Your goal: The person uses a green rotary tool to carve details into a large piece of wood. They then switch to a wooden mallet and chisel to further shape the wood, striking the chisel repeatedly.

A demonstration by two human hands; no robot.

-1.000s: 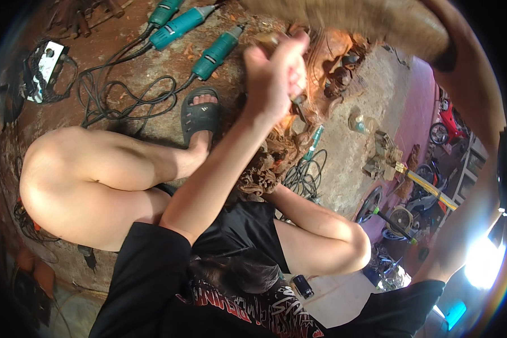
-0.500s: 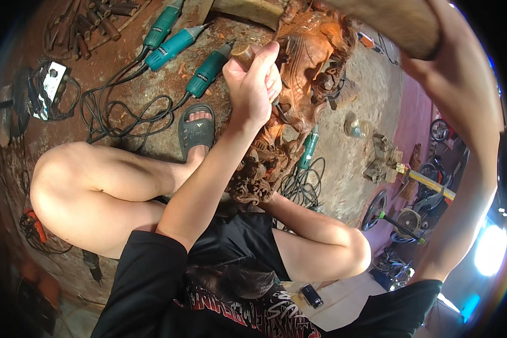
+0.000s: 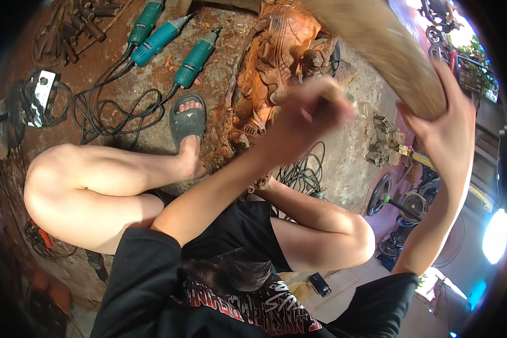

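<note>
My right hand [image 3: 450,124] is raised on the right and wraps the near end of a thick wooden mallet [image 3: 386,48], which runs out past the top edge. My left hand [image 3: 321,110] is blurred by motion, its fingers curled round a wood-handled chisel [image 3: 333,90]; only a pale bit of the handle shows and the blade cannot be made out. Beyond that hand lies an orange-brown wood carving [image 3: 270,50] with figures and folds in relief. Its near end is partly hidden behind my left forearm.
Teal power grinders [image 3: 194,59] with tangled black cords lie left of the carving. A bundle of brown-handled tools [image 3: 76,28] sits at the far left. A white power strip [image 3: 42,93] is below it. My sandalled foot [image 3: 187,121] rests beside the carving. Rough wooden blocks [image 3: 382,141] stand right.
My left hand has swung right, off the carving, with the chisel. The right hand and mallet have come lower, into fuller view. The view has shifted slightly.
</note>
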